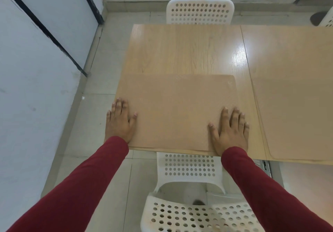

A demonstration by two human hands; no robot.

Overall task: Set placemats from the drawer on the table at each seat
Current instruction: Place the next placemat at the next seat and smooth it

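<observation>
Tan placemat flat at the tabletop's near-left corner, left hand and right hand spread flat, pressing its near corners, second placemat just right, white perforated chair below

Light was even and soft, shadows faint. Glare sat on the table right of centre. Edges bowed; detail slightly soft.

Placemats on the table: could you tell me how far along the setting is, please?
One placemat already lies at the near right seat. Both hands, left and right, press flat on a second placemat in front of the near chair. The spot before the far chair shows bare table, so it remains.
</observation>
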